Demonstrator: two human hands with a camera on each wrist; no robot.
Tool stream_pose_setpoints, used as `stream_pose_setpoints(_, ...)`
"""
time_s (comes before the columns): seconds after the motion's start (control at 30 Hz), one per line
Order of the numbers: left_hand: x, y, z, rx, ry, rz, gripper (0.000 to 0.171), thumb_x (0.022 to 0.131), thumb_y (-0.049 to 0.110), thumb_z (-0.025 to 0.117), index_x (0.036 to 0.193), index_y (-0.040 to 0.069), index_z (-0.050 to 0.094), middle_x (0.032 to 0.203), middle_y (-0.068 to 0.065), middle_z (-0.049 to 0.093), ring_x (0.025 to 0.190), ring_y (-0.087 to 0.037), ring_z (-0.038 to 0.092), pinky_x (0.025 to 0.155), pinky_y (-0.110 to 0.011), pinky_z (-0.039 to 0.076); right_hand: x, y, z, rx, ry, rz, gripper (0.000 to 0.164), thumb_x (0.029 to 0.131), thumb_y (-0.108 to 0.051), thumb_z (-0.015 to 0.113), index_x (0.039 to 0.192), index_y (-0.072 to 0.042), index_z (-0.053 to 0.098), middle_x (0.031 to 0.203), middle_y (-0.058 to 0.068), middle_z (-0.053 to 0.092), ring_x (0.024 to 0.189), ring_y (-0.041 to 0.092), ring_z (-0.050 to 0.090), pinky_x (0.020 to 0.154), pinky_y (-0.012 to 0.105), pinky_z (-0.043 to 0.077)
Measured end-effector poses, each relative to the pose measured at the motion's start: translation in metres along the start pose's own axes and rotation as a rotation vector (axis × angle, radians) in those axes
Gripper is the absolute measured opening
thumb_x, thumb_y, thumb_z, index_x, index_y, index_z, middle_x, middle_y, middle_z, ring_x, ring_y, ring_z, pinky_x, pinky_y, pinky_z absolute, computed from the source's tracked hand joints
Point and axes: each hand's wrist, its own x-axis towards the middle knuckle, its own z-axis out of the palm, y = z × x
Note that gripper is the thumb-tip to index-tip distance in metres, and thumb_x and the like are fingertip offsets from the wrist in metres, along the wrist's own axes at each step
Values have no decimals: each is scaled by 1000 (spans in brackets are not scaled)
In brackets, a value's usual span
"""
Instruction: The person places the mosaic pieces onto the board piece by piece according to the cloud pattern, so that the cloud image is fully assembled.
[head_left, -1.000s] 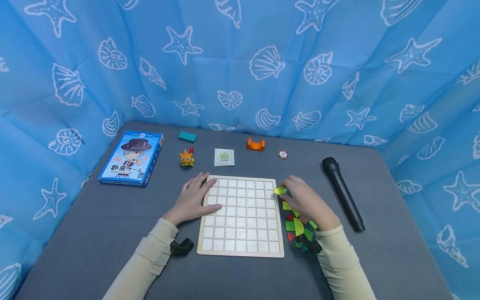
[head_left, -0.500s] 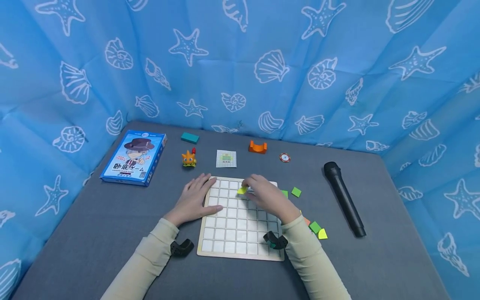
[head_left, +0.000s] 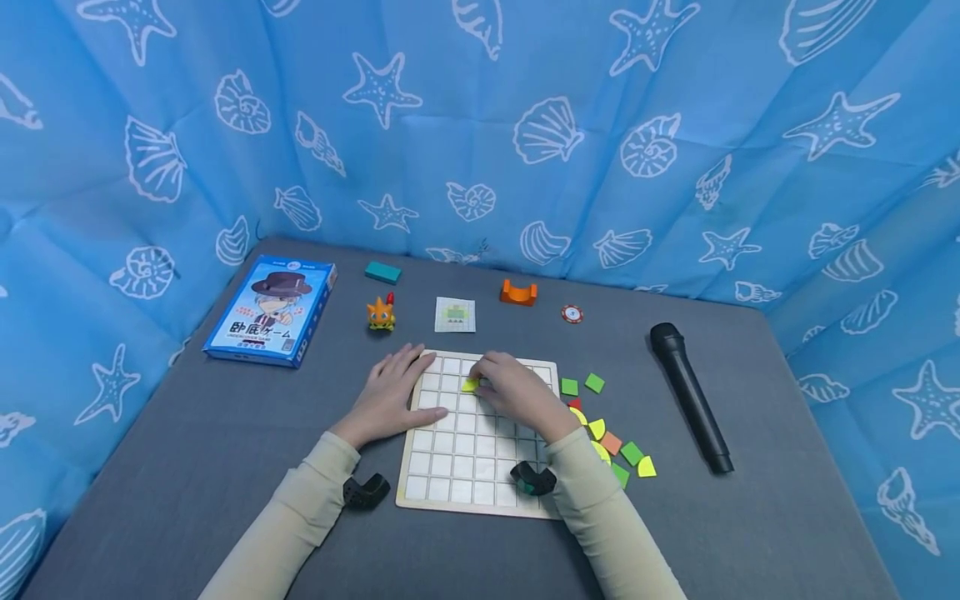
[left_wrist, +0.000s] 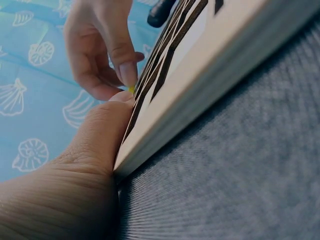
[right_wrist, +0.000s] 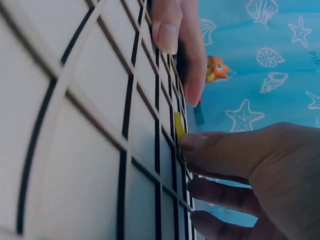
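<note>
A square board (head_left: 462, 467) with a light wooden rim and a grid of white cells lies in the middle of the table. On its left edge rests my left hand (head_left: 386, 400), fingers and thumb spread. My right hand (head_left: 517, 396) is over the upper part of the grid and pinches a small yellow tile (head_left: 469, 386) between thumb and fingers. In the right wrist view that yellow tile (right_wrist: 178, 125) stands tilted against the cells. Its full shape is partly covered by the fingertips.
Loose green, yellow, red and orange tiles (head_left: 611, 442) lie right of the board, some hidden by the right sleeve. Behind it are a pattern card (head_left: 455, 315), an orange figurine (head_left: 381, 315), an orange block (head_left: 518, 292), a teal block (head_left: 383, 272) and a chip (head_left: 572, 314). A microphone (head_left: 690, 396) and blue box (head_left: 272, 312) flank them.
My right hand has carried the yellow tile leftward from the tile pile onto the board's upper cells, uncovering the pile. My left hand stays on the board's edge.
</note>
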Motion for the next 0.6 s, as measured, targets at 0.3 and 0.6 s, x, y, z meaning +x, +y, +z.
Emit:
stream_pose_setpoints(0.3, 1, -1, 1, 5, 1, -5, 94, 81, 73, 53, 153, 20, 24, 159, -7, 18, 148, -27, 9, 114, -57, 11, 4, -6, 0, -23, -22, 35, 23, 89, -16, 69, 112, -13, 67, 108, 0, 63, 100, 14, 59, 91, 31, 49)
stream_pose_setpoints(0.6, 1, -1, 2, 0, 16, 6, 99, 80, 74, 54, 154, 18, 20, 159, -7, 20, 147, -27, 11, 114, -57, 12, 2, -7, 2, -36, -18, 24, 24, 89, -16, 70, 112, -14, 68, 108, 0, 62, 97, 13, 59, 88, 31, 51)
